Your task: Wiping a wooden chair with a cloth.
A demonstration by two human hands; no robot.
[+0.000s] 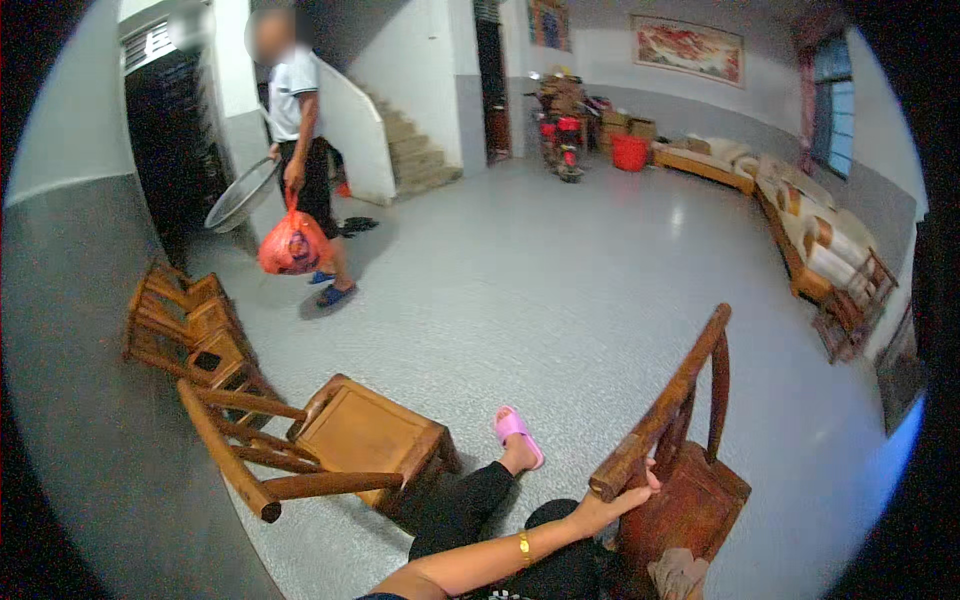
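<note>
A wide grey floor (560, 300) — on the person's right stands a wooden chair (680, 470), stiff and probably heavy; the right hand (615, 500) clasps its top rail, a firm handle.

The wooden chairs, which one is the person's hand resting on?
The dark reddish chair at lower right: the hand grips the end of its top rail. The two lighter chairs, one beside the leg and one against the wall, are untouched.

Left hand out of view; cloth (678, 578) on dark chair (700, 500) cut off below.
</note>
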